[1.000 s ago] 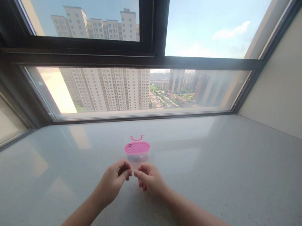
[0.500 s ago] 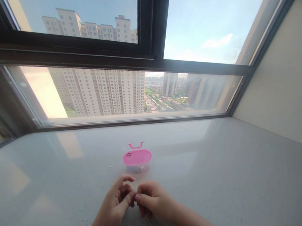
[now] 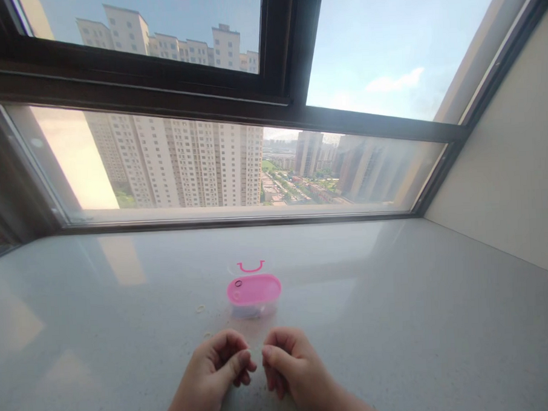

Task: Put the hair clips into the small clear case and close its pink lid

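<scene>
My left hand (image 3: pixel 214 373) is closed in a pinch, thumb against the curled index finger. A small gap separates it from my right hand (image 3: pixel 298 363), which also pinches thumb to index finger. Anything held between the fingertips is too small to make out. Just beyond both hands stands a small clear oval box with a pink lid (image 3: pixel 260 290). On the lid lies a small black ring (image 3: pixel 238 283). A pink curved handle (image 3: pixel 251 269) rests behind the box. To the box's left is a pale ring (image 3: pixel 200 308), with another pale ring (image 3: pixel 207 335) close to my left hand.
The hands and box are on a pale speckled windowsill (image 3: pixel 397 321). A dark window frame (image 3: pixel 238 222) borders its far edge, and a plain wall (image 3: pixel 509 177) rises on the right. Tall buildings show through the glass.
My fingertips, touching half a second ago, are now slightly apart. The left index finger, lifted then, has curled back to the thumb. The view has shifted, with the hands lower than at first.
</scene>
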Demonstrator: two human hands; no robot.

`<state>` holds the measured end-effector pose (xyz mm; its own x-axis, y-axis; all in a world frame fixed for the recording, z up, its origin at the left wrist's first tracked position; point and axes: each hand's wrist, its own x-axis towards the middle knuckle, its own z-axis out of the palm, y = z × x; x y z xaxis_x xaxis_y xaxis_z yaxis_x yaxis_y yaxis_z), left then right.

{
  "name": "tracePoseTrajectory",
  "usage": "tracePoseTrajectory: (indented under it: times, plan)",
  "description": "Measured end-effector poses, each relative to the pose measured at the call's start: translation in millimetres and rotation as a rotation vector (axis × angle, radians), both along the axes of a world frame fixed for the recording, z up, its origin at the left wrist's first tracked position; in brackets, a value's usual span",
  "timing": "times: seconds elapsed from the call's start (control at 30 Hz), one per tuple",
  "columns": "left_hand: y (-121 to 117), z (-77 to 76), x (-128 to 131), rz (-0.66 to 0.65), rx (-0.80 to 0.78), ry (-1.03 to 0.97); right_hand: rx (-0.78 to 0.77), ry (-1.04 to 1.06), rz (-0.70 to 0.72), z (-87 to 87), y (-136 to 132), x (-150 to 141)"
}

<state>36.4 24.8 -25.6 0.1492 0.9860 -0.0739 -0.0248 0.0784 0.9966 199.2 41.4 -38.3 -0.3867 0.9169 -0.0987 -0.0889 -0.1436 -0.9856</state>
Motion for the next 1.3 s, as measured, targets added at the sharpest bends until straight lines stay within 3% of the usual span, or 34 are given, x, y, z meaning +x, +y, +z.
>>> tracePoseTrajectory:
  times: [0.5,0.83,1.3]
  plan:
    - [0.4,4.5,2.1,-0.015,0.029,0.060,-0.015,-0.009,0.025,0.5,-2.8,-0.8]
    - [0.8,-0.6,0.7,-0.097,0.017,0.060,-0.014,-0.044,0.095,2.3,-3.4,-0.8]
    - [0.6,-0.9,-0.2,-0.081,0.012,0.057,0.039,-0.093,0.144,1.2,-5.6,0.6]
